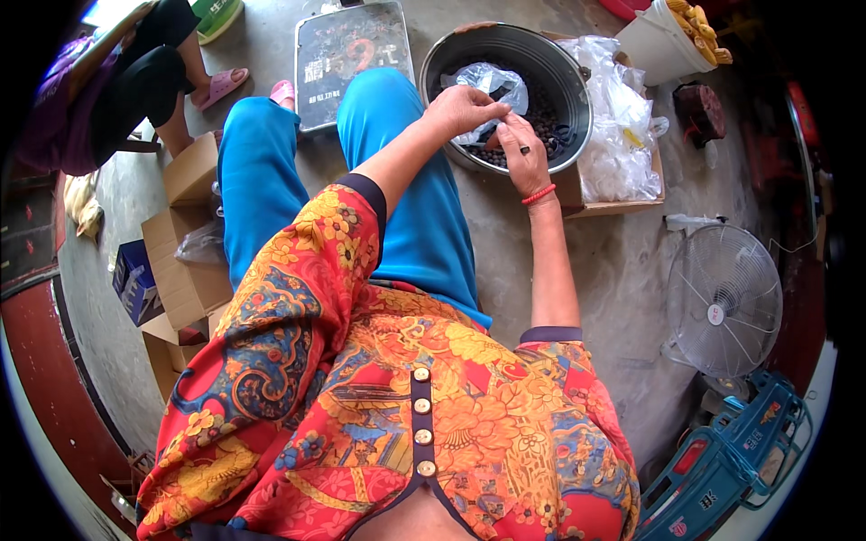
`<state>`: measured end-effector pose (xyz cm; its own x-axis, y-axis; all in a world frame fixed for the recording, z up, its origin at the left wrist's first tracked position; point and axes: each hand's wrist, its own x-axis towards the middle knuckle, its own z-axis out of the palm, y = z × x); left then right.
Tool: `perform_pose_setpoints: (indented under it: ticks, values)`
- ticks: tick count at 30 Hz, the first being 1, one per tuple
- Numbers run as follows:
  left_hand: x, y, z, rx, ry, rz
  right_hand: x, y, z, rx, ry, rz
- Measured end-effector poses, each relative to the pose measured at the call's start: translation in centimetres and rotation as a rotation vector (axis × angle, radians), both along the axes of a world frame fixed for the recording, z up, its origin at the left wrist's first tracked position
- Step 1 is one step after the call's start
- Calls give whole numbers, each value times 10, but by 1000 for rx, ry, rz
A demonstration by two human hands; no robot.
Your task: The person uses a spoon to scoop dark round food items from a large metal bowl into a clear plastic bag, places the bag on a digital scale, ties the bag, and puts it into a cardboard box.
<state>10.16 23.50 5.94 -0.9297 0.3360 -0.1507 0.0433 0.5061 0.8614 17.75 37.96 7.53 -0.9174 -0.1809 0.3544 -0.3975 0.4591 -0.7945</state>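
My left hand (461, 109) reaches over a metal bucket (583, 128), its fingertips pinched together and touching the fingertips of my right hand (525, 150). Whether anything small lies between them cannot be made out. A red beaded bracelet (539, 195) circles my right wrist, and a small dark thing shows at a right finger. In the bucket are many small dark round pieces (541, 108), a clear plastic bag (497, 80) behind my hands, and what looks like the dark handles of scissors (561, 134) at the right side.
Right of the bucket stands a cardboard box (612, 206) heaped with clear plastic bags (612, 128). A white bucket of corn cobs (653, 44) is beyond, a floor fan (725, 301) at right. A flat dark board (355, 61) lies by my knees; open cartons (179, 260) and a seated person (128, 74) are left.
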Motion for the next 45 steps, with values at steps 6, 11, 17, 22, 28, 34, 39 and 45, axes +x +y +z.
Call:
perform_pose_setpoints:
  ticks: [6,11,17,22,28,34,39,45]
  values:
    - [-8,-4,-24,86,106,39,12,-5,-5,107,7,0]
    - [-8,-6,-14,51,330,294,24,22,-5,37,-250,-251]
    - [-9,-5,-6,12,373,300,24,42,-34,208,-211,-441]
    - [-24,-6,3,465,-7,247,18,39,-63,306,-117,-504]
    - [-64,4,52,592,39,227,20,31,-71,332,59,-548]
    - [-105,4,114,705,54,203,22,35,-73,382,134,-632]
    - [-128,-46,157,862,102,235,19,27,-74,383,135,-616]
    - [-142,-76,228,1016,110,198,20,31,-74,398,122,-639]
